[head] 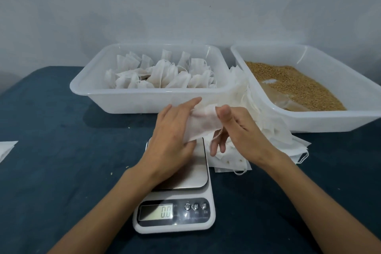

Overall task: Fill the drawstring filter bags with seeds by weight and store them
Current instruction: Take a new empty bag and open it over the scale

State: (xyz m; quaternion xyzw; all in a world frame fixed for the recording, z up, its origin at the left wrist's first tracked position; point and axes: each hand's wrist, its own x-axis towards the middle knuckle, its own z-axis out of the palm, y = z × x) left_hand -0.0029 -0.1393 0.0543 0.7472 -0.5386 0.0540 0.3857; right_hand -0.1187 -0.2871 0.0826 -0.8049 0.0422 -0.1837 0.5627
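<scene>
White digital scale [175, 198] reading 0.0 sits on dark bench [51, 171] below both hands | left hand [175, 136] and right hand [235, 130] pinch an empty filter bag [204, 123] between them | loose bag pile [268, 130] under right hand | beyond: filled-bag tray [99, 90] ahead of the left hand, seed tray [350, 88] right.

Two bare forearms, entering from the near edge, one from the near left and one from the near right. No sleeves, both uncovered from near the elbow to the wrist. Left hand [175, 140] and right hand [237, 130] ungloved. Slender fingers [214, 146] with short, plain nails; a broad thumbnail in view on the right hand. Smooth wrists, with faint tendon lines across the backs of both hands.
</scene>
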